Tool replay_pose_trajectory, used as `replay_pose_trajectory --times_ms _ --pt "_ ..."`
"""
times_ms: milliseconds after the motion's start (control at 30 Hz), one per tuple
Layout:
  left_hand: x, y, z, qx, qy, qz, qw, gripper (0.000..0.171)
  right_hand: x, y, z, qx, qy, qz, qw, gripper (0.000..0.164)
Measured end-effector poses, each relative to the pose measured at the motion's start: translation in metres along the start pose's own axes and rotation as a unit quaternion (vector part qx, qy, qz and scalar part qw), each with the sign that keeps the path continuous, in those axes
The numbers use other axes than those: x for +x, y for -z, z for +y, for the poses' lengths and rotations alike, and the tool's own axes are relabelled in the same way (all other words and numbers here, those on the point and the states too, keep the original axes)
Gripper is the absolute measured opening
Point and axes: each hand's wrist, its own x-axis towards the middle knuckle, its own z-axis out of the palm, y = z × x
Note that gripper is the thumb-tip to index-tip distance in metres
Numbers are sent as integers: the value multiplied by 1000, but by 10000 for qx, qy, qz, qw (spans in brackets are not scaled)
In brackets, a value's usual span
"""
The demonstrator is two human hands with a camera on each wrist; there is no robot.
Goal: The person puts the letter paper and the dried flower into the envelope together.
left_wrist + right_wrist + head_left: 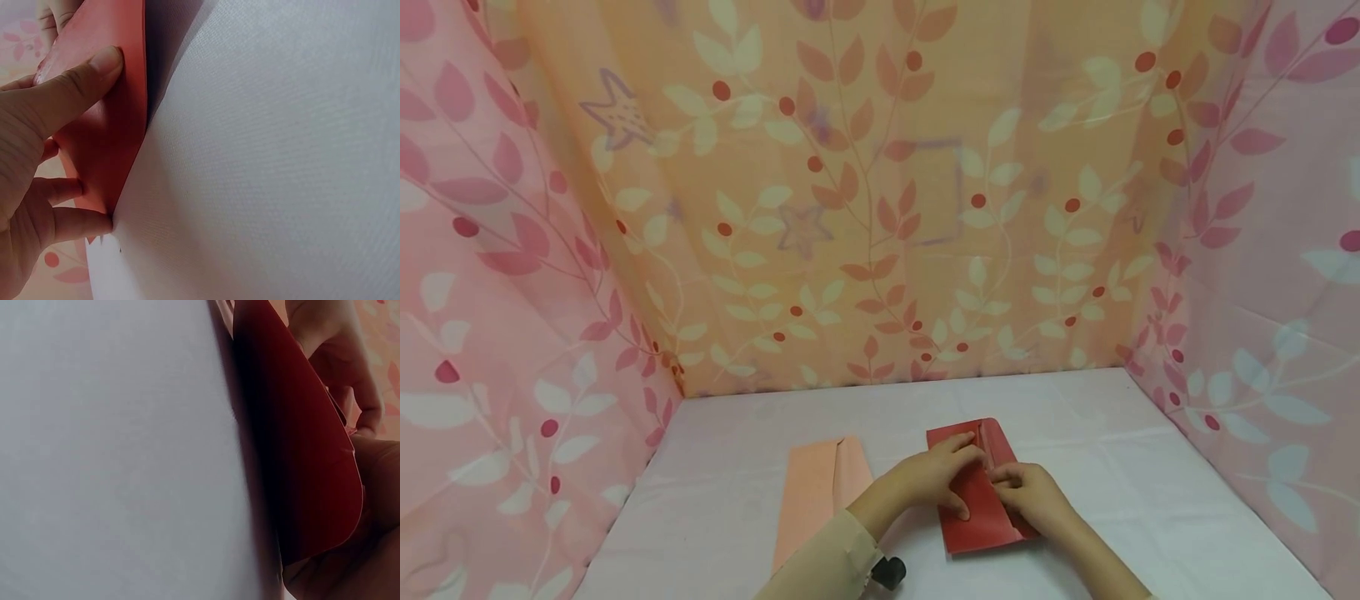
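Note:
A red paper envelope point(976, 505) lies on the white table, its flap point(997, 440) folded open to the right. My left hand point(936, 479) rests across its face with spread fingers; in the left wrist view, the thumb point(103, 65) presses on the red paper and fingertips touch it toward the far end. My right hand point(1030, 498) is at the envelope's mouth, fingers bent and seeming to pinch its edge; the fingertips are partly hidden. In the right wrist view, the red flap point(312, 456) covers much of that hand.
A light orange envelope point(808, 492) lies to the left, partly behind the left forearm. Near the left sleeve there is a small black object point(889, 572). Leaf-patterned cloth point(865, 208) stands behind and on both sides of the white table point(730, 425).

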Motion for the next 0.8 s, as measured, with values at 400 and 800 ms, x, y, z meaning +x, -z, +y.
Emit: replay_pose_trajectory --times_ms 400,800 --pt "0 -2 1 24 -29 -10 10000 76 13 7 6 -101 360 -813 9960 27" --pt "2 -1 1 6 12 -9 10000 75 13 11 2 111 458 -1210 9915 25"
